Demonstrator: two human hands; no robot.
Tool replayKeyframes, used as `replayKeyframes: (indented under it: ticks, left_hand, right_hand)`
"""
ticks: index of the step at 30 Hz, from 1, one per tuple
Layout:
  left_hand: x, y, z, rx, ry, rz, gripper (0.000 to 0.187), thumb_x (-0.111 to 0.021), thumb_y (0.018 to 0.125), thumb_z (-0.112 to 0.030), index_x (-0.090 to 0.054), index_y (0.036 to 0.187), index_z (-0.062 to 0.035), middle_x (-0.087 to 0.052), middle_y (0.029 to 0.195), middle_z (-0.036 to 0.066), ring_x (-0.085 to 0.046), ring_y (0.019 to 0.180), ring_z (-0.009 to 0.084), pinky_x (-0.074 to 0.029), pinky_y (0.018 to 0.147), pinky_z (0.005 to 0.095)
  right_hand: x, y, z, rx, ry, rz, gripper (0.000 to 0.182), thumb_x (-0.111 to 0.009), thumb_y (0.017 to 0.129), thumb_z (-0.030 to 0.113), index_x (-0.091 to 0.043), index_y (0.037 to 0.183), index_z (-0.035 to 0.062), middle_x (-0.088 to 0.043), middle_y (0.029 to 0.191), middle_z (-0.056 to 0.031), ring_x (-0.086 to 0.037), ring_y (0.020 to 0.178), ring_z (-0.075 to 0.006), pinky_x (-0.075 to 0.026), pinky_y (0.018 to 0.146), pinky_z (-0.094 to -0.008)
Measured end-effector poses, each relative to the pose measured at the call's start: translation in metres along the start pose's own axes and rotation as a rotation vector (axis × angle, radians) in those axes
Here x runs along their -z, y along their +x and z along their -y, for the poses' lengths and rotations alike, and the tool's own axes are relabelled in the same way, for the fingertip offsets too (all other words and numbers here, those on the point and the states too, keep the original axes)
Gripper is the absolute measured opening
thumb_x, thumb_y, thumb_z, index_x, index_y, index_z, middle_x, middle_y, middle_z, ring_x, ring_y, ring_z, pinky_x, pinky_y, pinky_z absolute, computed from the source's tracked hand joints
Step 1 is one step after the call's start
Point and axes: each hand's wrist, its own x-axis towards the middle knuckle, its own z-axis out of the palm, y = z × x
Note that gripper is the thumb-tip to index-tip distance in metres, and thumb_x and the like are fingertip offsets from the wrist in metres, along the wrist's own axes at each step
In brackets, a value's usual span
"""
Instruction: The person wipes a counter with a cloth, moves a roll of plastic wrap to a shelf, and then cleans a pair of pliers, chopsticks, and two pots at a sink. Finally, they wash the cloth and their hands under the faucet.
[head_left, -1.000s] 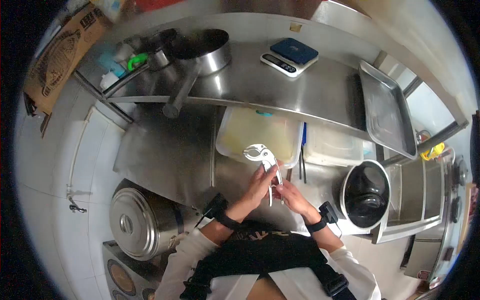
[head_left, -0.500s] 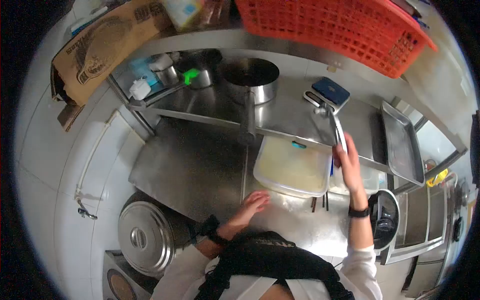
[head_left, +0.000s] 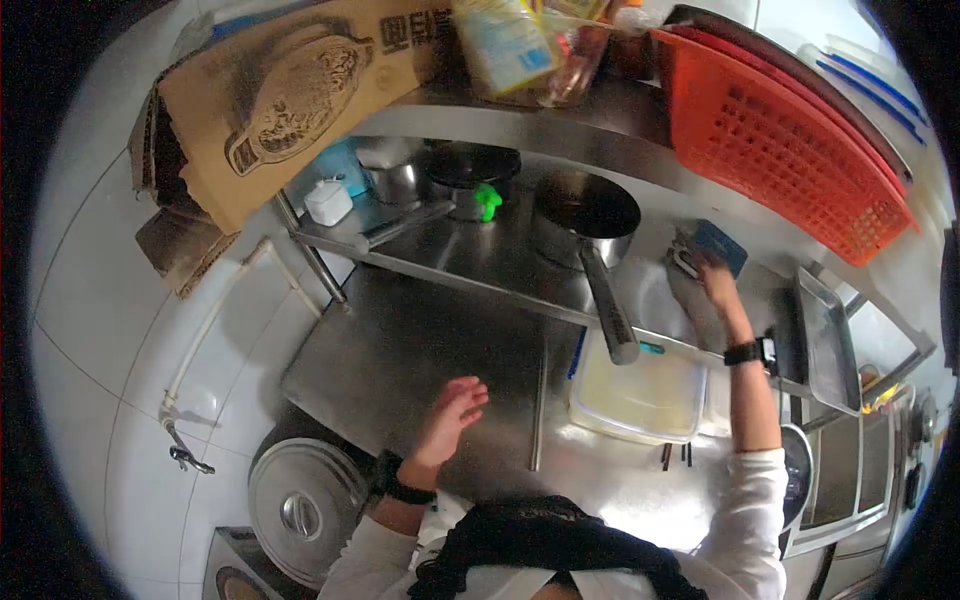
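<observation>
My right hand [head_left: 716, 283] reaches over the steel shelf at the small blue-topped device [head_left: 720, 246]. Its fingers are blurred and partly hidden, and a pale-handled tool [head_left: 686, 262] lies beside them. My left hand [head_left: 458, 412] is raised above the steel counter [head_left: 400, 345], fingers apart and holding nothing. Between the hands, a lidded plastic container [head_left: 637, 385] stands on the counter below the shelf. A steel saucepan [head_left: 587, 215] sits on the shelf, its handle pointing toward me over the container.
On the upper shelf are a cardboard box [head_left: 300, 100] and a red basket [head_left: 780, 150]. Smaller pots [head_left: 465, 190] and a white jar [head_left: 328, 202] stand at the left of the lower shelf. A metal tray [head_left: 828, 340] leans right. A large lidded pot [head_left: 305, 512] stands lower left.
My right hand has gone from above the container's right side, where it held a metal tool, to the device on the shelf. My left hand has moved left. The view has shifted.
</observation>
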Motion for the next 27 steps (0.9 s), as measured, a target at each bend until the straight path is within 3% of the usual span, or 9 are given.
replayKeyframes:
  ticks: [1,2,7,9,12,14,16,18,27]
  left_hand:
    - [0.008,0.006,-0.010,-0.036,-0.006,-0.025,0.030,-0.049,0.085,-0.027,-0.047,0.111,-0.0129,-0.053,0.104,0.002,-0.051,0.097,0.0142,-0.038,0.083,0.0316]
    - [0.017,0.013,-0.023,-0.035,-0.006,-0.028,0.030,-0.049,0.085,-0.027,-0.047,0.111,-0.0129,-0.053,0.104,0.002,-0.051,0.097,0.0142,-0.038,0.083,0.0316]
    - [0.051,0.065,-0.130,-0.355,-0.257,-0.121,0.046,-0.041,0.085,-0.041,-0.038,0.121,-0.0130,-0.044,0.118,0.008,-0.043,0.108,0.0211,-0.034,0.090,0.0391]
    - [0.058,0.087,-0.167,-0.362,-0.298,-0.100,0.047,-0.040,0.086,-0.042,-0.037,0.122,-0.0127,-0.042,0.120,0.010,-0.041,0.109,0.0223,-0.033,0.091,0.0408]
    - [0.054,0.112,-0.205,-0.236,-0.491,0.227,0.049,-0.043,0.085,-0.036,-0.037,0.120,-0.0034,-0.040,0.122,0.016,-0.043,0.108,0.0244,-0.032,0.093,0.0413]
    - [0.033,0.111,-0.226,0.119,-0.690,0.398,0.041,-0.044,0.085,-0.025,-0.038,0.111,0.0070,-0.043,0.112,0.019,-0.050,0.093,0.0219,-0.043,0.083,0.0339]
    - [0.040,0.124,-0.220,0.259,-0.859,0.484,0.038,-0.044,0.083,-0.020,-0.038,0.107,0.0095,-0.045,0.105,0.017,-0.051,0.083,0.0184,-0.045,0.073,0.0280]
    - [0.042,0.126,-0.211,0.404,-1.032,0.562,0.035,-0.044,0.082,-0.015,-0.038,0.104,0.0119,-0.046,0.098,0.016,-0.051,0.072,0.0149,-0.047,0.063,0.0220]
    - [0.039,0.058,-0.176,0.111,-0.628,0.479,0.042,-0.042,0.079,-0.009,-0.036,0.120,-0.0036,-0.044,0.092,0.012,-0.041,0.064,0.0086,-0.038,0.045,0.0151]
  right_hand:
    - [0.008,-0.010,0.003,0.095,0.137,-0.154,0.034,-0.043,0.082,0.022,-0.052,0.110,0.0032,-0.058,0.082,-0.0106,-0.052,0.067,-0.0169,-0.043,0.060,-0.0301]
    - [0.042,-0.015,0.038,-0.262,0.393,0.032,0.031,-0.044,0.082,0.020,-0.055,0.106,0.0043,-0.056,0.077,-0.0073,-0.049,0.063,-0.0147,-0.041,0.057,-0.0288]
    - [0.071,-0.013,0.070,-0.186,0.392,-0.180,0.032,-0.047,0.080,0.015,-0.051,0.111,0.0052,-0.055,0.087,-0.0032,-0.046,0.066,-0.0113,-0.037,0.058,-0.0232]
    - [0.104,-0.011,0.145,-0.339,0.440,-0.007,0.033,-0.044,0.083,0.018,-0.049,0.113,0.0047,-0.053,0.110,-0.0168,-0.048,0.103,-0.0310,-0.035,0.089,-0.0325]
    - [0.107,-0.002,0.177,-0.017,0.279,0.103,0.034,-0.045,0.084,0.020,-0.049,0.114,0.0049,-0.050,0.116,-0.0158,-0.046,0.107,-0.0299,-0.032,0.093,-0.0311]
    - [0.101,0.007,0.195,-0.058,0.467,0.067,0.038,-0.047,0.083,0.016,-0.043,0.117,-0.0002,-0.052,0.103,-0.0065,-0.048,0.089,-0.0154,-0.038,0.079,-0.0252]
    - [0.097,0.014,0.208,0.203,0.185,0.086,0.040,-0.047,0.085,0.019,-0.042,0.119,0.0007,-0.049,0.113,-0.0107,-0.045,0.102,-0.0176,-0.035,0.088,-0.0276]
    - [0.095,0.024,0.225,0.030,0.438,0.190,0.042,-0.047,0.085,0.019,-0.039,0.123,0.0017,-0.044,0.121,-0.0135,-0.040,0.111,-0.0195,-0.029,0.095,-0.0297]
    - [0.089,0.019,0.278,0.228,0.489,0.264,0.041,-0.044,0.087,0.021,-0.037,0.124,0.0040,-0.041,0.124,-0.0124,-0.036,0.116,-0.0208,-0.026,0.097,-0.0301]
